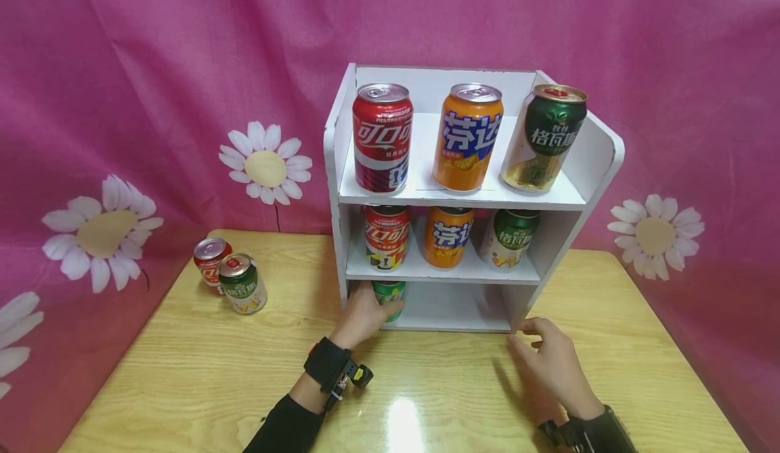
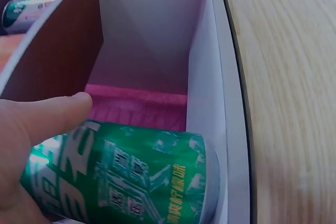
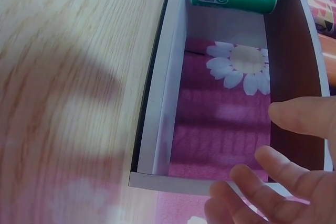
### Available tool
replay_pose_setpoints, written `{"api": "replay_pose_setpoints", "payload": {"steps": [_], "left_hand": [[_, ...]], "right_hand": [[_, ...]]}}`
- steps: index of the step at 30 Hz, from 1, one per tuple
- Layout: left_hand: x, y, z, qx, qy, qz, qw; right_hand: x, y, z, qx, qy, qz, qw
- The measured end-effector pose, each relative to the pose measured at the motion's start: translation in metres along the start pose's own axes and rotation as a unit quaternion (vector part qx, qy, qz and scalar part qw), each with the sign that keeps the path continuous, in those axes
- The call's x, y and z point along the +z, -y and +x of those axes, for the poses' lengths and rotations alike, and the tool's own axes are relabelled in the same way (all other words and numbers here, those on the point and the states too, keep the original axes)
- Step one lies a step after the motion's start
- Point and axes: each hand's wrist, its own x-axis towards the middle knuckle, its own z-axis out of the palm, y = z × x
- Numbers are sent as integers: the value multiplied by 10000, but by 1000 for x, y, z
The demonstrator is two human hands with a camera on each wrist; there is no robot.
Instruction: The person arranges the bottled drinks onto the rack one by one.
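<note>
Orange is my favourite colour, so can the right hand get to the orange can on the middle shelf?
Probably yes: the right hand looks empty, and nothing stands in front of the orange can on the open-fronted middle shelf. It would need to lift and move left.

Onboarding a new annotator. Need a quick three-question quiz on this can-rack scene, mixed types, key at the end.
1. Multiple choice: on which tier of the white rack does the left hand grip the green Sprite can? A) top B) middle C) bottom
2. True or false: the right hand holds nothing.
3. Fill in, head view: on the table, the kvass can stands in ____ of the red Coca-Cola can.

Key: 1. C; 2. true; 3. front.
</note>
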Motion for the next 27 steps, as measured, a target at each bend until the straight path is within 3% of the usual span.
{"api": "replay_pose_setpoints", "payload": {"steps": [10,15,21,25,27], "left_hand": [[-7,4,-22,317,11,208,9993],[-17,6,-36,440,377,351,9977],[-42,5,-49,500,1067,655,9909],[-64,6,-48,763,1348,864,9841],[-76,8,-45,737,1379,949,9831]], "right_hand": [[1,0,-1,3,26,54,10000],[1,1,0,-6,32,74,10000],[3,0,1,-76,-16,55,10000],[4,-1,1,-98,-12,12,10000],[5,-2,1,-105,-9,3,9999]]}}
